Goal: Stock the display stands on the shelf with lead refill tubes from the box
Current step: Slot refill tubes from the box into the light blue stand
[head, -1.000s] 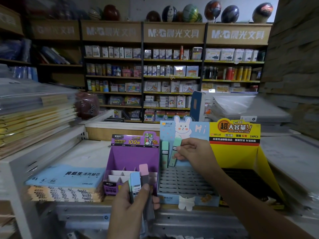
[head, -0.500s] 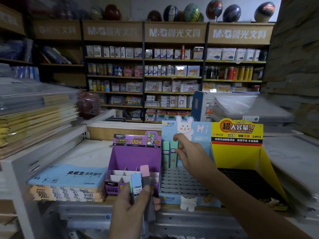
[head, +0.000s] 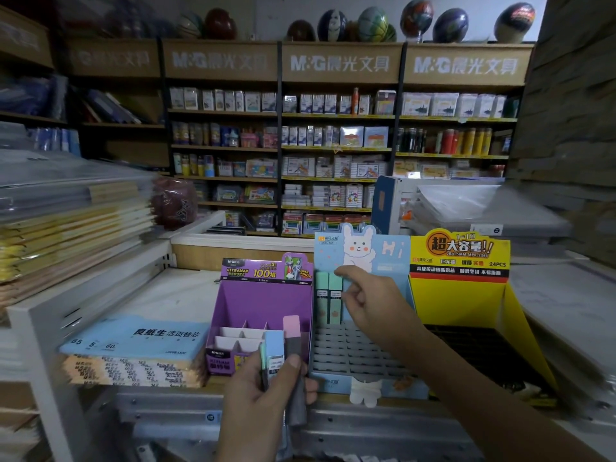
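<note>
**A:** Left hand (head: 263, 395) clasps a sheaf of lead refill tubes (head: 275, 348) at the shelf front. The right hand (head: 370, 305) curls against two green tubes (head: 328, 295) upright in the back row of the blue display stand (head: 360, 358); pinching or merely touching, I cannot tell.

**B:** Best practice?

**A:** Seat each tube plumb in its own cell. Purple stand (head: 263, 301) and yellow stand (head: 463, 295) flank closely, so approach from above.

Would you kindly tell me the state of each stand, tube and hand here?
green tubes: upright, side by side.
blue stand: holds them in back row, other slots empty.
purple stand: visible compartments empty.
yellow stand: dark inside, cannot tell.
left hand: grips a bunch of tubes.
right hand: fingertip at green tubes; grip unclear.
</note>
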